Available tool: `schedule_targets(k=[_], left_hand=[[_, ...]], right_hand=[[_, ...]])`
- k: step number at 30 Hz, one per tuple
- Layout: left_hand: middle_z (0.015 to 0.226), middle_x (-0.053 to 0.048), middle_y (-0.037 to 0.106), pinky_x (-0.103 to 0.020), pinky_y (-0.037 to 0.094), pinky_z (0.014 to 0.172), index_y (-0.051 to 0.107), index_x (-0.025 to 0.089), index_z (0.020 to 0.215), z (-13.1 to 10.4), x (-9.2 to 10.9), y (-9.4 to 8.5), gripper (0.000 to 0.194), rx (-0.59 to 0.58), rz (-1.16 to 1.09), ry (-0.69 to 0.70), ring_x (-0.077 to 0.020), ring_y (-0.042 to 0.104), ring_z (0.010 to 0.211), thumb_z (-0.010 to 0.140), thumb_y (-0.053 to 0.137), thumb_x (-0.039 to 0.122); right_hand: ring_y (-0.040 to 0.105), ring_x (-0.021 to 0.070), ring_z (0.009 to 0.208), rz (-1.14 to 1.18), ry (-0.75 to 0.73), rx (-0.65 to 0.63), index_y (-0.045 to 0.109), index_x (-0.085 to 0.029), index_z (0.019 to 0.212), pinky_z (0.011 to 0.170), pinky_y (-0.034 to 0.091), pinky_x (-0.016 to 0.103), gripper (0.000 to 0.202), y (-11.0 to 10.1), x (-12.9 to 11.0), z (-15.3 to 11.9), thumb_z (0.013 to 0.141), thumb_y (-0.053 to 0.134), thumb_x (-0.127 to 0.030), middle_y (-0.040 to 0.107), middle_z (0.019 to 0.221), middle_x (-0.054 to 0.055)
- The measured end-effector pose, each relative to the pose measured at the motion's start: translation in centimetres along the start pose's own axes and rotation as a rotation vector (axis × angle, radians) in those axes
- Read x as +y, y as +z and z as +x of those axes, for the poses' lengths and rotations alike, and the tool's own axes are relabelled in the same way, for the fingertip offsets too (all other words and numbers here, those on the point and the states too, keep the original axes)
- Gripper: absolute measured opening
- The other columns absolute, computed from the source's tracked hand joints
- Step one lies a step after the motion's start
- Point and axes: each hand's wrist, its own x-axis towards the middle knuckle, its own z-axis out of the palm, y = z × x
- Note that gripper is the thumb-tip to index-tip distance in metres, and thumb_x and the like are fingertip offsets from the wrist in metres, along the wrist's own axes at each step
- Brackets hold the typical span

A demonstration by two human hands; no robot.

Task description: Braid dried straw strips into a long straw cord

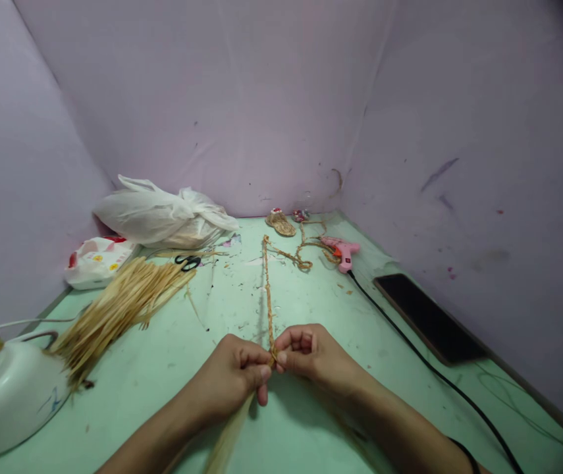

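A thin straw braid (268, 296) runs from the far part of the table straight toward me. My left hand (234, 378) pinches its near end between thumb and fingers. My right hand (313, 355) is closed on the same spot, its fingertips almost touching the left ones. Loose pale strands (229, 441) hang down below my left hand toward the near edge. At its far end the braid bends right and continues as a curled length (288, 255). The exact crossing of strands is hidden by my fingertips.
Left lie a bundle of straw strips (118, 309), black-handled scissors (188, 263), a white plastic bag (157, 214), a tissue pack (98, 262) and a white container (19, 395). Right are a pink glue gun (344, 252) with black cord and a phone (427, 319). A woven straw piece (281, 224) sits behind.
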Motion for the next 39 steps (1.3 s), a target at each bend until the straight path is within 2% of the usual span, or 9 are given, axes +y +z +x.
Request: schedule_targets(k=[8,11,16,21,26,32,34,37,39], left_hand=[[0.055,0.001,0.056,-0.019,0.031,0.051,0.067,0.010,0.070,-0.5,-0.7,-1.9,0.024,-0.142,0.021,-0.103,-0.0081,0.042,0.050,0.062,0.055,0.029],[0.053,0.000,0.056,-0.019,0.031,0.049,0.068,0.011,0.065,-0.9,-0.9,-2.6,0.021,-0.246,0.124,-0.175,-0.0077,0.041,0.048,0.058,0.059,0.029],[0.047,0.000,0.054,-0.019,0.033,0.046,0.064,0.013,0.056,-1.1,-1.8,-2.1,0.012,-0.365,0.229,-0.314,-0.0087,0.043,0.042,0.054,0.057,0.023],[0.040,0.003,0.047,-0.019,0.026,0.037,0.056,0.015,0.048,-1.1,-1.4,-1.4,0.008,-0.409,0.317,-0.300,-0.0077,0.037,0.036,0.050,0.049,0.016],[0.039,0.004,0.044,-0.019,0.026,0.036,0.052,0.015,0.044,-1.1,-0.9,-1.0,0.007,-0.439,0.333,-0.309,-0.0074,0.035,0.034,0.050,0.048,0.013],[0.037,0.004,0.043,-0.019,0.024,0.035,0.055,0.014,0.045,-1.4,-0.6,-2.0,0.012,-0.381,0.376,-0.293,-0.0064,0.034,0.035,0.052,0.059,0.023],[0.039,0.003,0.044,-0.018,0.020,0.034,0.058,0.012,0.050,-1.3,-0.2,-2.8,0.023,-0.193,0.283,-0.265,-0.0044,0.031,0.033,0.055,0.061,0.034],[0.057,0.000,0.057,-0.017,0.019,0.031,0.061,0.011,0.085,-0.5,0.1,-2.7,0.038,0.153,-0.085,-0.264,-0.0027,0.032,0.031,0.060,0.060,0.039],[0.073,-0.005,0.062,-0.017,0.023,0.030,0.056,0.011,0.099,0.2,0.0,-1.7,0.048,0.131,-0.335,-0.261,-0.0034,0.039,0.033,0.059,0.062,0.037]], right_hand=[[0.030,0.0001,0.032,0.045,0.042,0.064,0.056,-0.012,0.068,0.036,0.017,0.017,0.023,-0.7,-0.2,-0.3,0.052,0.068,-0.022,0.058,0.049,-0.003],[0.027,-0.0002,0.031,0.051,0.052,0.073,0.055,-0.012,0.066,0.035,0.014,0.018,0.022,-0.7,-0.3,-0.4,0.051,0.068,-0.022,0.058,0.047,-0.003],[0.033,0.0011,0.033,0.059,0.068,0.086,0.056,-0.012,0.065,0.037,0.017,0.017,0.021,-0.7,0.0,-0.3,0.049,0.068,-0.020,0.058,0.047,-0.003],[0.046,0.0051,0.043,0.066,0.075,0.106,0.056,-0.012,0.061,0.045,0.030,0.018,0.019,-0.6,0.9,-0.3,0.047,0.067,-0.017,0.058,0.047,-0.002],[0.047,0.0056,0.044,0.074,0.088,0.114,0.055,-0.013,0.060,0.047,0.031,0.019,0.019,-0.5,1.1,-0.2,0.046,0.067,-0.017,0.058,0.046,-0.002],[0.047,0.0052,0.043,0.077,0.084,0.116,0.056,-0.013,0.059,0.047,0.031,0.019,0.017,-0.5,1.1,-0.2,0.047,0.067,-0.017,0.058,0.046,-0.002],[0.046,0.0049,0.042,0.068,0.080,0.116,0.056,-0.012,0.059,0.047,0.031,0.019,0.018,-0.5,1.1,-0.2,0.047,0.067,-0.018,0.058,0.046,-0.002],[0.046,0.0051,0.043,0.054,0.070,0.106,0.056,-0.012,0.060,0.047,0.032,0.019,0.019,-0.4,1.1,-0.2,0.048,0.069,-0.020,0.058,0.047,-0.002],[0.048,0.0061,0.045,0.065,0.043,0.084,0.056,-0.012,0.061,0.049,0.034,0.020,0.020,-0.4,1.1,-0.2,0.049,0.069,-0.021,0.058,0.048,-0.001]])
